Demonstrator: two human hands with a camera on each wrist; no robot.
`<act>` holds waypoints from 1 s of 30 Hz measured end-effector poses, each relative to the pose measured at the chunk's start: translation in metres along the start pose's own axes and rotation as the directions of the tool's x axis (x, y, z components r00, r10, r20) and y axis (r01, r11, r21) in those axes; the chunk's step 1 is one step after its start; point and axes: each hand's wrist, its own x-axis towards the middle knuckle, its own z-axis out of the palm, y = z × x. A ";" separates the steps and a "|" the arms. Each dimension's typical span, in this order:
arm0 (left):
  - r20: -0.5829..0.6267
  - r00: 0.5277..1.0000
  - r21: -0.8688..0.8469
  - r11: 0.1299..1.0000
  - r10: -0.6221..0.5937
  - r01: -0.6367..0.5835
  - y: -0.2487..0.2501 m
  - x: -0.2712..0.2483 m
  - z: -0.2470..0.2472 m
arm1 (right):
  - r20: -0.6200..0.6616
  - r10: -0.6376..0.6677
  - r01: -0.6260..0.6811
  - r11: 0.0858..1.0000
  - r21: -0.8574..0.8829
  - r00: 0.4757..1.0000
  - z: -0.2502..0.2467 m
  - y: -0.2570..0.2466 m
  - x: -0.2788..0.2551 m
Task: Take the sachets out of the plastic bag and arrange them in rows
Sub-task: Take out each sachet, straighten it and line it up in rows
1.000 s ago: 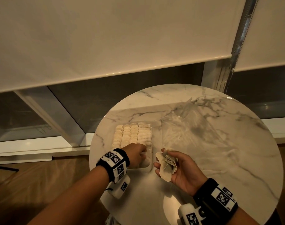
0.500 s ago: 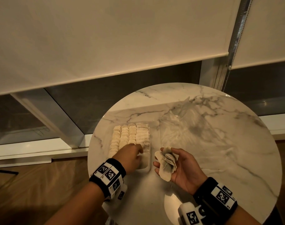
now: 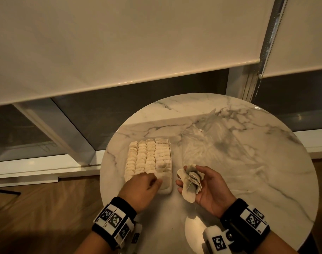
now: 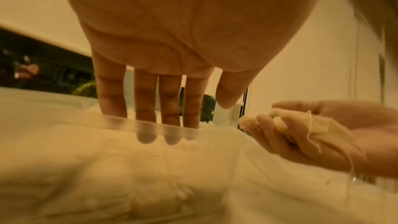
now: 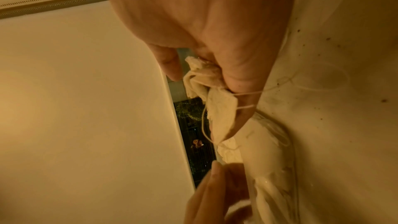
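Observation:
A clear tray (image 3: 170,189) on the round marble table (image 3: 248,171) holds several rows of pale sachets (image 3: 147,156). My left hand (image 3: 157,180) is at the tray's near end. Its fingers (image 4: 146,108) point straight down into the tray, the tips behind the clear rim (image 4: 120,122) and on the sachets. My right hand (image 3: 186,177), palm up just right of the tray, grips a bunch of sachets (image 3: 192,184) with loose strings (image 5: 247,93). The crumpled clear plastic bag (image 3: 209,138) lies beyond the right hand; I cannot tell what is in it.
The table's edge curves close on the left and near side, with wooden floor (image 3: 37,208) below. A window frame and lowered roller blinds (image 3: 119,43) stand behind the table. Bare marble extends to the right of the bag.
My left hand has drawn slightly back toward me along the tray's near end. The right hand has kept its bunch of sachets and hardly moved.

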 end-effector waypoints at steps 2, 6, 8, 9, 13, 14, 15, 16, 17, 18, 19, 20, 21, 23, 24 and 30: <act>-0.003 0.998 0.161 0.985 -0.057 0.057 -0.005 -0.011 0.001 | -0.005 -0.002 0.002 1.000 -0.015 1.000 0.000 0.000 0.000; 0.098 0.985 0.290 0.951 -0.142 0.108 -0.006 -0.022 0.011 | -0.012 -0.002 0.002 1.000 -0.025 1.000 0.001 0.002 0.002; 0.103 0.982 0.298 0.947 -0.160 0.123 -0.008 -0.020 0.016 | -0.006 -0.006 0.006 0.999 -0.034 1.000 0.003 0.002 0.001; 0.099 0.982 0.298 0.946 -0.163 0.127 -0.009 -0.019 0.019 | -0.002 -0.007 0.007 0.999 -0.037 1.000 0.004 0.002 0.001; 0.087 0.981 0.296 0.945 -0.175 0.142 -0.011 -0.016 0.025 | -0.007 -0.009 0.008 0.999 -0.043 1.000 0.005 0.000 -0.003; 0.091 0.980 0.292 0.946 -0.177 0.143 -0.012 -0.016 0.025 | -0.010 -0.009 0.008 0.999 -0.042 1.000 0.004 0.000 -0.003; 0.096 0.979 0.287 0.947 -0.177 0.144 -0.012 -0.017 0.025 | -0.012 -0.008 0.008 0.999 -0.041 1.000 0.003 0.000 -0.003; 0.097 0.979 0.282 0.949 -0.177 0.143 -0.013 -0.018 0.024 | -0.012 -0.007 0.006 0.999 -0.039 1.000 0.003 0.001 -0.003; 0.091 0.981 0.280 0.949 -0.174 0.142 -0.013 -0.019 0.022 | -0.012 -0.006 0.006 0.999 -0.038 1.000 0.003 0.001 -0.004; 0.075 0.982 0.287 0.947 -0.170 0.142 -0.012 -0.019 0.020 | -0.010 -0.006 0.006 0.999 -0.037 1.000 0.003 0.001 -0.004; 0.054 0.984 0.304 0.942 -0.167 0.144 -0.012 -0.021 0.019 | -0.008 -0.006 0.006 0.999 -0.036 1.000 0.003 0.001 -0.004; 0.032 0.986 0.324 0.935 -0.165 0.146 -0.012 -0.021 0.018 | -0.006 -0.006 0.005 0.999 -0.037 1.000 0.004 0.001 -0.004; 0.019 0.986 0.342 0.928 -0.167 0.150 -0.011 -0.022 0.018 | -0.005 -0.005 0.004 0.999 -0.038 1.000 0.005 0.001 -0.004; 0.005 0.985 0.365 0.917 -0.175 0.161 -0.011 -0.024 0.018 | -0.006 0.000 -0.001 0.999 -0.036 1.000 0.005 0.002 -0.003; 0.002 0.984 0.374 0.913 -0.177 0.163 -0.012 -0.024 0.019 | -0.008 0.003 -0.003 0.999 -0.035 1.000 0.004 0.002 -0.003; 0.021 0.982 0.391 0.906 -0.186 0.164 -0.009 -0.025 0.024 | -0.005 0.003 -0.003 1.000 -0.030 1.000 0.005 0.002 -0.003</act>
